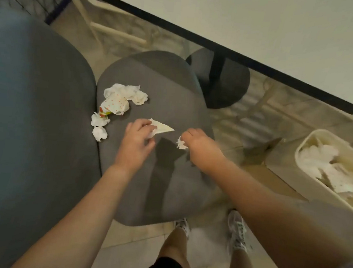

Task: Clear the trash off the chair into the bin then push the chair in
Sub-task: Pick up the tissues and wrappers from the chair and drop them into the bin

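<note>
From the head camera, both hands work over the grey chair seat [159,174]. The left hand [138,138] pinches a flat, pointed piece of paper [163,128]; the right hand [200,145] grips a small crumpled tissue [181,143]. More trash lies far left on the seat — a dotted wrapper [116,103] among tissue wads [125,90]. The bin [310,140] stands on the floor to the right, paper already inside, beside a white table [264,24].

matt grey cloth covers the chair seat [168,95]; crumpled soft tissue [130,92] lies at 10 o'clock on it; smooth cream plastic bin [310,144]; smooth white tabletop [264,24]
</note>
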Action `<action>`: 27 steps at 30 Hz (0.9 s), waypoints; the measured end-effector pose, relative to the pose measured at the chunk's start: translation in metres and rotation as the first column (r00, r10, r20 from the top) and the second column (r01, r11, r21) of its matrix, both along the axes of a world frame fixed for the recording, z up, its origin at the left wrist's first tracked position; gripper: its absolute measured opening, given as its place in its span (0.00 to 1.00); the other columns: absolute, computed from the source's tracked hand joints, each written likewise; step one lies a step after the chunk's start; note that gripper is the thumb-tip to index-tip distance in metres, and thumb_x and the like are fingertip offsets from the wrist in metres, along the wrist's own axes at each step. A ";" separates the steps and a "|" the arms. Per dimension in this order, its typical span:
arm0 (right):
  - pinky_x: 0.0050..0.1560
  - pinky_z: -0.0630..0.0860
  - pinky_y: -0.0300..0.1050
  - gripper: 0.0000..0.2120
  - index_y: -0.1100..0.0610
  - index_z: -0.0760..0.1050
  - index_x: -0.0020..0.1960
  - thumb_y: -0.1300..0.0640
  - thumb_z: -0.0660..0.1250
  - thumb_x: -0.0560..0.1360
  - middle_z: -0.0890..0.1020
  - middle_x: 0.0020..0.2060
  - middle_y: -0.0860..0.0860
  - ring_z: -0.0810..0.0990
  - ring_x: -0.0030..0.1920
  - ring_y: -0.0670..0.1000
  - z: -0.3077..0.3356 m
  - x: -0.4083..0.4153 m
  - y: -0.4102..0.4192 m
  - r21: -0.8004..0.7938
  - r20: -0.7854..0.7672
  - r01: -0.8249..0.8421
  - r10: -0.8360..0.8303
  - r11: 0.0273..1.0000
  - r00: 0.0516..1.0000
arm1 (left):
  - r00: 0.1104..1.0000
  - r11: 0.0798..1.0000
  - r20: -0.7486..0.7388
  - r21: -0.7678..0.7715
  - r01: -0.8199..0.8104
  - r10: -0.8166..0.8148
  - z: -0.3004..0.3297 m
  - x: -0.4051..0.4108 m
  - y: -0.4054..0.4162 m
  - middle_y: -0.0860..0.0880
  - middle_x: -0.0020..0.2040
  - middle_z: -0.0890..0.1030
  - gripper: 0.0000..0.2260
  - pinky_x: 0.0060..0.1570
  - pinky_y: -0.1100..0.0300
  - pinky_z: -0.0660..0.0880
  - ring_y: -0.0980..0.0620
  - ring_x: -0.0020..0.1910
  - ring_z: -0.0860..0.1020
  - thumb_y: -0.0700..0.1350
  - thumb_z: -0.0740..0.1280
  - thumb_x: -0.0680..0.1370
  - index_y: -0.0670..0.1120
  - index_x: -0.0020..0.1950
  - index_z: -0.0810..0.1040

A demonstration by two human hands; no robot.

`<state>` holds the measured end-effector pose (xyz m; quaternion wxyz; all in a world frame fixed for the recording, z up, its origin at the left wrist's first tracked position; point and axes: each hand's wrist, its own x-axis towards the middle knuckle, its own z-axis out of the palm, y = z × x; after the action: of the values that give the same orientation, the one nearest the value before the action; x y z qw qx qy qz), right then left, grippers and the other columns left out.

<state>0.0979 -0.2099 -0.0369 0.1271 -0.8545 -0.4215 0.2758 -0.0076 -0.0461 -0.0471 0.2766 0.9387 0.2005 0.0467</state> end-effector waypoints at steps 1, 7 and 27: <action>0.51 0.74 0.51 0.19 0.59 0.68 0.61 0.70 0.60 0.71 0.72 0.59 0.55 0.68 0.62 0.56 0.009 0.001 -0.011 0.015 0.011 0.024 -0.024 1.000 1.000 | 0.999 0.999 -0.006 0.016 0.032 -0.032 0.011 0.004 -0.009 0.40 0.54 0.76 0.15 0.54 0.69 0.60 0.40 0.52 0.72 0.29 0.69 0.68 0.38 0.54 0.79; 0.54 0.73 0.50 0.22 0.61 0.67 0.67 0.69 0.59 0.73 0.72 0.59 0.56 0.68 0.61 0.57 0.057 0.007 -0.096 0.141 0.039 0.179 -0.186 0.974 0.982 | 0.970 0.969 -0.006 0.050 0.242 -0.242 0.058 0.029 -0.092 0.42 0.49 0.78 0.15 0.51 0.63 0.66 0.40 0.47 0.73 0.31 0.69 0.68 0.40 0.54 0.80; 0.50 0.76 0.52 0.13 0.67 0.77 0.50 0.76 0.62 0.69 0.73 0.49 0.61 0.71 0.49 0.60 0.023 0.051 -0.403 0.307 -0.137 0.738 -0.739 0.601 0.659 | 0.773 0.789 -0.172 -0.042 0.614 -0.611 0.065 0.159 -0.368 0.46 0.51 0.75 0.09 0.54 0.60 0.68 0.51 0.51 0.70 0.39 0.67 0.75 0.41 0.54 0.76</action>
<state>0.1490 -0.6130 -0.0139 0.3727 -0.9173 -0.0718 0.1205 0.1518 -0.4138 0.0176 0.2503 0.9553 -0.0922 -0.1275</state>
